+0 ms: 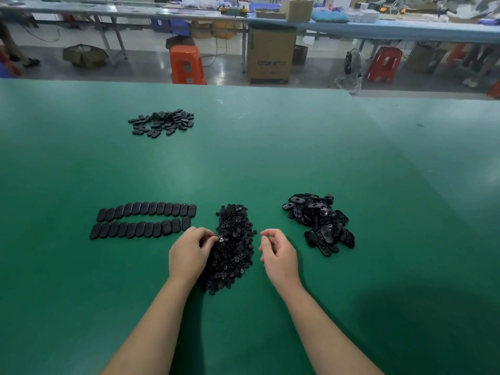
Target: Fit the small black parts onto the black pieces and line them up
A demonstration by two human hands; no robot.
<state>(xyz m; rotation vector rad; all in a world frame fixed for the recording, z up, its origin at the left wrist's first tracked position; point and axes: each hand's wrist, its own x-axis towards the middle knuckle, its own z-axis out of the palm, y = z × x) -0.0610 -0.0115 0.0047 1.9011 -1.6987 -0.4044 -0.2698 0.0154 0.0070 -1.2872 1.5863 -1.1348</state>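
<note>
- My left hand (189, 254) rests at the left edge of the heap of small parts (232, 244), fingertips curled together and pinching one small part.
- My right hand (276, 253) hovers just right of that heap, fingers loosely curled, thumb and forefinger nearly meeting; I cannot tell if it holds anything.
- Two rows of black pieces (143, 220) lie lined up to the left; a loose pile of pieces (319, 223) sits to the right, another pile (162, 123) farther off.
- The surface (270, 158) is green; beyond stand an orange stool (186, 64) and a cardboard box (270, 55).
</note>
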